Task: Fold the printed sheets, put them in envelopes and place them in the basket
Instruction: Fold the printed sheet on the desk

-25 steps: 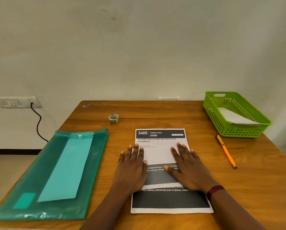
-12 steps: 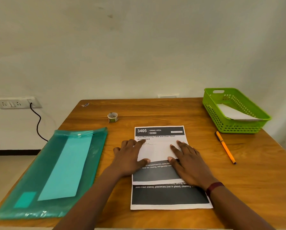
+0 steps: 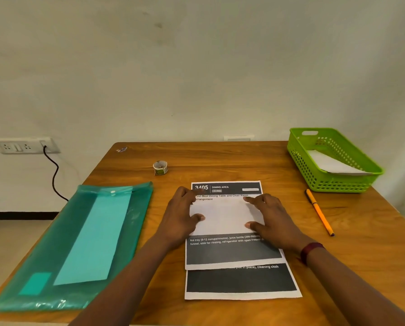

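On the table [image 3: 220, 156], the folder [image 3: 79, 243] lay along the left edge, with bare wood between it and the sheet [image 3: 225, 217] at centre. The sheet's top layer ended short of the near edge beneath. The basket [image 3: 337, 182] sat at the far right corner, an envelope [image 3: 333, 164] inside. Our left hand [image 3: 180, 217] and right hand [image 3: 272, 220] pressed flat on the sheet's side edges, fingers spread, gripping nothing. The pen [image 3: 319, 211] lay well right of the sheet, the tape [image 3: 160, 167] beyond it.

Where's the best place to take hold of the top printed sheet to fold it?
Probably its near corners, from your side: the top sheet lies flat, its near edge free over the lower sheet, while your left hand and right hand press its sides.
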A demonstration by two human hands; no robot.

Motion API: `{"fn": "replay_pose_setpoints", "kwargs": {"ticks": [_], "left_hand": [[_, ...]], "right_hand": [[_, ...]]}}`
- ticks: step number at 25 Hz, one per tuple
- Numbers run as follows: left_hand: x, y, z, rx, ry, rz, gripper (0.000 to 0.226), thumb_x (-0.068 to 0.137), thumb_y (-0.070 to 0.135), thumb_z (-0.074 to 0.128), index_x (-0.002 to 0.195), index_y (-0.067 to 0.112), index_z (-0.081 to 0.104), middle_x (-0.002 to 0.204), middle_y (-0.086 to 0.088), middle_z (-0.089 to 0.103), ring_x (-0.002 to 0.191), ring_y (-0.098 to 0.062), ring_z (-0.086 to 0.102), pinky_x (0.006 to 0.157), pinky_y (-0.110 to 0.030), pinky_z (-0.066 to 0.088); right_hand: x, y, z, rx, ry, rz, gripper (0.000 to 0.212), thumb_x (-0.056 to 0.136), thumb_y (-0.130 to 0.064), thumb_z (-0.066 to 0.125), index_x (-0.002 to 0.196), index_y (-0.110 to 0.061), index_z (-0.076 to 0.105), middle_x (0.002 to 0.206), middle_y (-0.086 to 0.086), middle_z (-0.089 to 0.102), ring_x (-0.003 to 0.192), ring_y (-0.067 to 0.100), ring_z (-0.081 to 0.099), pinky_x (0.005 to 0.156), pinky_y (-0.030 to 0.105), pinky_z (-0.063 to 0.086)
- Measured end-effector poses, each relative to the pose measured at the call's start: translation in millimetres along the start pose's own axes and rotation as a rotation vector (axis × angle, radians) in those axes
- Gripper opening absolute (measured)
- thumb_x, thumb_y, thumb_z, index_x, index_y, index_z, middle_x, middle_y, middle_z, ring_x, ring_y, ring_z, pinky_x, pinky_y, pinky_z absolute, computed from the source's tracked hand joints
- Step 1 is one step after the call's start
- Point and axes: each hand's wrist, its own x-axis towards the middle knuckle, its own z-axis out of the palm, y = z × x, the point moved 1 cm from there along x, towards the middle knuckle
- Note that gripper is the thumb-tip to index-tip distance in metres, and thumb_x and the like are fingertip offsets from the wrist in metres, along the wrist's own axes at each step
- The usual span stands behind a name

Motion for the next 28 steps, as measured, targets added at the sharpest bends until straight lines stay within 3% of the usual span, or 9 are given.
{"fn": "replay_pose_setpoints", "kwargs": {"ticks": [6,10,19,22,24,28], "left_hand": [[2.8,-0.8,-12.7,-0.024,0.047,-0.013,0.041,0.078,0.014,0.080,0.117,0.017,0.066,0.108,0.006,0.058,0.095,-0.011,0.056,0.073,-0.007,0.040],[0.1,3.3,-18.9,0.014,0.066,0.045,0.030,0.082,0.013,0.077,0.111,0.018,0.072,0.105,0.002,0.064,0.089,-0.008,0.056,0.070,-0.005,0.039],[-13.7,8.2,-16.6,0.105,-0.024,0.122,0.020,0.089,0.011,0.069,0.105,0.020,0.074,0.108,0.004,0.061,0.099,-0.009,0.054,0.072,-0.001,0.033],[-23.7,4.5,-10.9,0.135,-0.084,0.126,0.020,0.089,0.014,0.068,0.105,0.026,0.071,0.115,0.005,0.061,0.108,-0.008,0.054,0.080,-0.002,0.034],[-29.3,3.7,-7.5,0.167,-0.121,0.127,0.020,0.090,0.018,0.064,0.108,0.028,0.067,0.123,0.006,0.059,0.114,-0.009,0.053,0.084,-0.008,0.036],[-42.9,5.2,3.7,0.253,-0.207,0.129,0.023,0.092,0.023,0.055,0.114,0.027,0.052,0.135,0.003,0.055,0.115,-0.015,0.053,0.086,-0.021,0.043]], "right_hand": [[-1.5,-6.4,-5.8,0.057,0.232,-0.069,0.049,0.085,-0.017,0.072,0.131,-0.024,0.058,0.097,-0.006,0.047,0.094,0.012,0.041,0.073,0.014,0.031],[-2.8,-11.0,-12.2,0.074,0.295,-0.122,0.037,0.085,-0.012,0.071,0.120,-0.021,0.067,0.090,-0.006,0.049,0.088,0.010,0.043,0.071,0.009,0.030],[-21.0,-11.7,-13.6,0.085,0.309,-0.137,0.023,0.085,-0.011,0.071,0.106,-0.020,0.074,0.089,-0.006,0.055,0.083,0.010,0.051,0.065,0.013,0.039],[-29.8,-10.7,-9.5,0.044,0.283,-0.125,0.023,0.083,-0.010,0.073,0.104,-0.020,0.074,0.097,-0.003,0.066,0.091,0.016,0.062,0.071,0.022,0.052],[-35.0,-9.4,-5.6,0.016,0.295,-0.120,0.024,0.081,-0.008,0.073,0.102,-0.020,0.075,0.104,-0.001,0.072,0.103,0.019,0.066,0.082,0.028,0.052],[-45.6,-6.1,7.9,0.049,0.205,-0.085,0.026,0.082,-0.017,0.071,0.107,-0.025,0.070,0.125,-0.004,0.066,0.128,0.012,0.052,0.100,0.032,0.048]]}}
